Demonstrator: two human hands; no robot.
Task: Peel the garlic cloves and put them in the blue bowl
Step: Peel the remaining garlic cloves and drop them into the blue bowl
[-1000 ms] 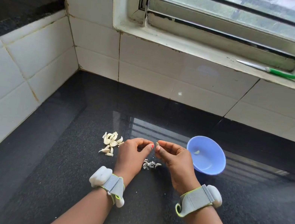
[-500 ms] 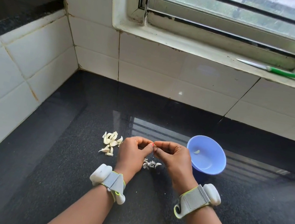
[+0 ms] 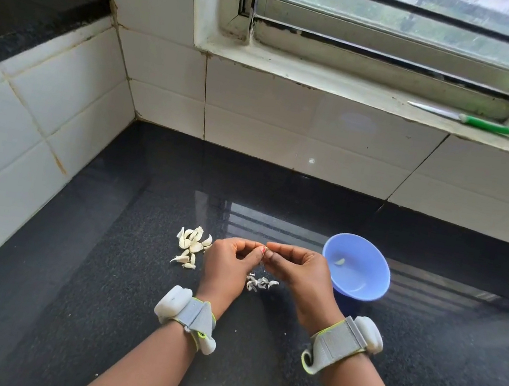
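Note:
My left hand and my right hand meet fingertip to fingertip above the black counter, fingers curled, pinching a garlic clove that is almost wholly hidden between them. A pile of unpeeled garlic cloves lies on the counter just left of my left hand. A small heap of peel scraps lies under and between the hands. The blue bowl stands to the right of my right hand with one peeled clove inside.
The black granite counter runs to white tiled walls at the back and left. A green-handled knife lies on the window sill at the upper right. Grey bands sit on both wrists.
The hands, slightly apart a second ago, have come together so their fingertips touch around the clove. The bowl and garlic piles have stayed put.

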